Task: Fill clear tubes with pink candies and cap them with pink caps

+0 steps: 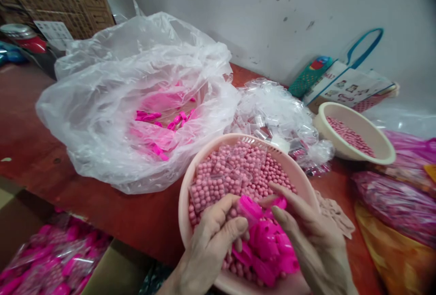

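My left hand [213, 236] is closed at the fingertips on a hot-pink plastic piece [250, 209], above a pale pink basin [185, 199]. Opposite it, my right hand [315, 236] has thumb and fingers closed around another small hot-pink part [281, 203]; whether the two parts are joined I cannot tell. Beneath both hands lies a heap of hot-pink plastic pieces [269, 245] in the basin. Round pink beads [275, 172] fill much of the basin, with flat clear packets of beads [209, 188] on top at the left.
A large clear plastic bag [91, 118] with hot-pink pieces stands left on the red table [143, 222]. Clear small bags [272, 104] are piled behind the basin. A cream bowl [384, 147] of beads is at right. Bagged pink items [51, 258] fill a box lower left.
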Demonstrator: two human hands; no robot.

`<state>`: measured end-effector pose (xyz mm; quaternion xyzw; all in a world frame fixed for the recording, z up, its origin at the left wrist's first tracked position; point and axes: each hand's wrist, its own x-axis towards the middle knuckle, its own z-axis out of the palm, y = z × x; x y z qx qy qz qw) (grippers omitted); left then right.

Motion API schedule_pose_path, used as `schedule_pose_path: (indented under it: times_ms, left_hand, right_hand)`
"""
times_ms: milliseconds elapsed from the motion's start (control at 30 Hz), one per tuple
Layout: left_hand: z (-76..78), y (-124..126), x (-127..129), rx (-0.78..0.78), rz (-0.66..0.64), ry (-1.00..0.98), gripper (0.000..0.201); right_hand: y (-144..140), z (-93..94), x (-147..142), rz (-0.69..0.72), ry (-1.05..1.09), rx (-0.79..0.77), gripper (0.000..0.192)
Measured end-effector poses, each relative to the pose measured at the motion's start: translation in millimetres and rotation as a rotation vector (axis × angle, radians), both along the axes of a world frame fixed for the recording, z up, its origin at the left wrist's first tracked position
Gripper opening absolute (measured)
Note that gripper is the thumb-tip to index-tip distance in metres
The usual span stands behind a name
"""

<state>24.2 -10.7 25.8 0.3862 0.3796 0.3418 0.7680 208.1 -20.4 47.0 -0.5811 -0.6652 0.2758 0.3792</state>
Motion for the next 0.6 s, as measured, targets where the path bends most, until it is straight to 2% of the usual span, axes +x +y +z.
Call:
schedule_pose_path:
  times_ms: [100, 167, 267, 400, 600]
  left_hand:
    - [2.8, 0, 0, -0.011, 0.005, -0.041, 0.012]
    - [2.0, -1, 1, -0.027, 0.039, -0.078, 0.009]
    - [-1.4, -4, 0, -0.051, 0.033, -0.077, 0.014]
    - [-3.6, -10, -2, -0.063, 0.105, 0.126, 0.028]
    - [-5.1, -15, -5, 0.024, 0.097, 0.358, 0.035]
  right_hand:
    - [-2, -9.3, -14, 0.186, -0.284, 0.208, 0.047]
    - [-4, -13.5, -21, 0.234, -0.454, 0.347, 0.057]
    - [-7, -16.7, -28, 0.176, -0.667, 0.472, 0.062]
    - [-10, -18.1, -34, 0.174, -0.784, 0.581, 0.065]
    - [-9, -23.4, -45, 0.078, -0.795, 0.566, 0.069]
